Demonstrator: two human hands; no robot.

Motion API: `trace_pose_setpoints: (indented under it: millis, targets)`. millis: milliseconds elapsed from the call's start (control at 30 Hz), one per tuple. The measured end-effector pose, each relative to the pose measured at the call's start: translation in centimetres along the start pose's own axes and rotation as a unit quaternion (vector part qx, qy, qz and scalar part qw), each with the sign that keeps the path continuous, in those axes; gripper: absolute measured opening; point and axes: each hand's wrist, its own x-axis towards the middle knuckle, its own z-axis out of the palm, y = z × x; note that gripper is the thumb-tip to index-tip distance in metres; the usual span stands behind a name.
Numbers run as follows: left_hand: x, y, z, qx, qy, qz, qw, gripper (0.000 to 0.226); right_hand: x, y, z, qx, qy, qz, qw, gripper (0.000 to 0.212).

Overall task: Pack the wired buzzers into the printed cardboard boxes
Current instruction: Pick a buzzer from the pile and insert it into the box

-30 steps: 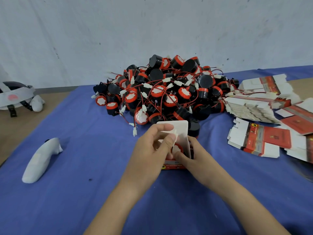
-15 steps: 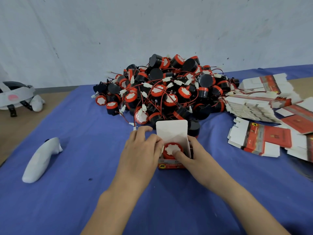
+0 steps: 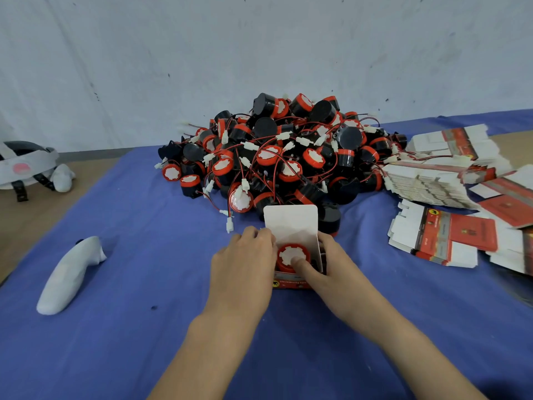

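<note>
One buzzer point(image 3: 292, 255) sits in the open printed box point(image 3: 291, 282) directly in front of me on the blue cloth point(image 3: 138, 327), with a hand on either side of it. It stands on end, its axis vertical, with the red rim and white face turned up at the camera. Whether its wire is tucked underneath I cannot tell.

My left hand point(image 3: 242, 268) grips the box's left wall, fingers curled over the top edge and touching the foot of the lid flap point(image 3: 290, 223). My right hand point(image 3: 336, 268) holds the right side. Its thumb point(image 3: 298, 263) presses down on the buzzer's white face, while its fingers go round outside the right wall, mostly hidden by it.

I judge that the flap is what matters next. It stands upright on the far side of the box, hinged along the far edge, so it must fold toward me over the buzzer. My left fingers are nearer its base. My right thumb lies squarely in its path and would have to lift clear first.

Beyond the flap, the heap of loose buzzers point(image 3: 277, 151) comes close to the box. The flat unfolded boxes point(image 3: 444, 236) lie well off on the right-hand side.
</note>
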Motion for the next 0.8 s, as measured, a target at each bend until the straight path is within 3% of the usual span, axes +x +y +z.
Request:
trace_pose_setpoints:
  millis: [167, 300, 800]
  targets:
    - [-0.04, 0.21, 0.40, -0.023, 0.005, -0.003, 1.000, 0.027, -0.24, 0.17, 0.34, -0.020, 0.023, -0.007, 1.000, 0.029]
    - [-0.11, -0.07, 0.40, -0.014, 0.006, 0.012, 1.000, 0.011, -0.33, 0.10, 0.43, -0.023, 0.027, -0.006, 0.999, 0.030]
    - [-0.07, -0.12, -0.23, 0.024, 0.010, 0.013, 1.000, 0.016, -0.39, 0.01, 0.45, -0.045, 0.034, -0.007, 0.998, 0.030]
